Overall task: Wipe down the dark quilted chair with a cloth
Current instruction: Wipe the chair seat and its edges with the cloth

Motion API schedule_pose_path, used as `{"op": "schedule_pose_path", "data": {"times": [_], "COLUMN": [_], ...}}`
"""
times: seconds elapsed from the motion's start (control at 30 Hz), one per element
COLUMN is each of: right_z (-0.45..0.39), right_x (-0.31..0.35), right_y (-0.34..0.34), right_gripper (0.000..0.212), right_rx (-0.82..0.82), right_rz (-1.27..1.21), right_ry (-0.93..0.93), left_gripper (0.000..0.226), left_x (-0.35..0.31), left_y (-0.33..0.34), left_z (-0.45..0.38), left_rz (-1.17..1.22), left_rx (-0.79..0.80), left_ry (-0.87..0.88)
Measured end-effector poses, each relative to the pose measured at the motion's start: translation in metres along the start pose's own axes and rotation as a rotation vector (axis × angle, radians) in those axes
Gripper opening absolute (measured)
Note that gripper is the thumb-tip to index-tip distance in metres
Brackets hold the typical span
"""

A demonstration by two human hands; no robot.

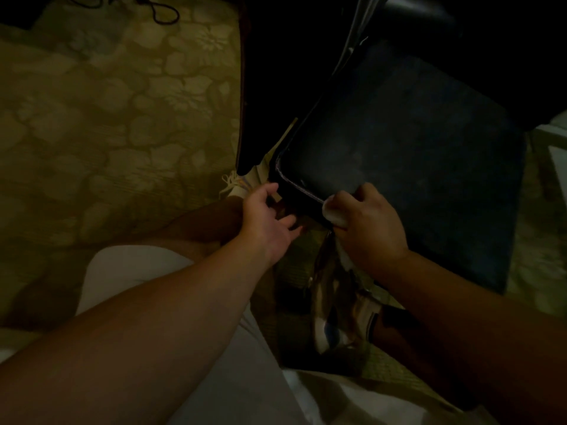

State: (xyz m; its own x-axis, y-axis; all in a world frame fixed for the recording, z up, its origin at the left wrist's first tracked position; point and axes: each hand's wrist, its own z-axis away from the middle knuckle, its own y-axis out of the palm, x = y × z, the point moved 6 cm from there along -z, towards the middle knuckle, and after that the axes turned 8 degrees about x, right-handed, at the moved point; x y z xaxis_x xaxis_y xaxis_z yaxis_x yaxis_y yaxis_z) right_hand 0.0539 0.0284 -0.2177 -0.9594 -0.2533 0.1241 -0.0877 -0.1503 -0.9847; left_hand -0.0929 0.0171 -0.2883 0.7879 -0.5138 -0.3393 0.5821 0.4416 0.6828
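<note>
The dark chair seat (408, 154) fills the upper right of the dim head view, with a pale piped edge along its front left corner. My right hand (368, 225) grips a balled white cloth (334, 211) and presses it against that front edge. A tail of the cloth hangs below my wrist. My left hand (270, 219) reaches to the seat's front left corner, fingers loosely curled, tips under or beside the rim; whether it grips the rim is hidden in shadow.
A patterned olive carpet (101, 118) covers the floor to the left. A shiny metal chair leg (334, 289) runs down below the seat. My knee and white shorts (132, 271) are at lower left. A dark cable (162, 13) lies at the top.
</note>
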Motion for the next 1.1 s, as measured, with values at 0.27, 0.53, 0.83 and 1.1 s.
{"op": "schedule_pose_path", "data": {"times": [0.27, 0.53, 0.83, 1.1], "right_z": [-0.006, -0.007, -0.013, -0.009], "right_x": [0.009, 0.010, 0.013, 0.008], "right_y": [-0.004, -0.004, -0.007, 0.002], "right_gripper": [0.035, 0.030, 0.040, 0.029], "right_rx": [0.006, -0.105, -0.064, -0.076], "right_rz": [0.009, 0.004, 0.052, 0.034], "right_ry": [-0.104, -0.181, -0.328, -0.245], "left_gripper": [0.016, 0.013, 0.018, 0.022], "left_x": [-0.006, -0.001, -0.008, 0.000], "left_y": [-0.003, -0.001, -0.002, -0.006], "left_z": [-0.009, -0.004, -0.005, -0.009], "left_rz": [0.062, -0.054, 0.005, -0.077], "left_rx": [0.000, 0.009, -0.014, -0.053], "left_ry": [-0.004, -0.016, 0.006, 0.022]}}
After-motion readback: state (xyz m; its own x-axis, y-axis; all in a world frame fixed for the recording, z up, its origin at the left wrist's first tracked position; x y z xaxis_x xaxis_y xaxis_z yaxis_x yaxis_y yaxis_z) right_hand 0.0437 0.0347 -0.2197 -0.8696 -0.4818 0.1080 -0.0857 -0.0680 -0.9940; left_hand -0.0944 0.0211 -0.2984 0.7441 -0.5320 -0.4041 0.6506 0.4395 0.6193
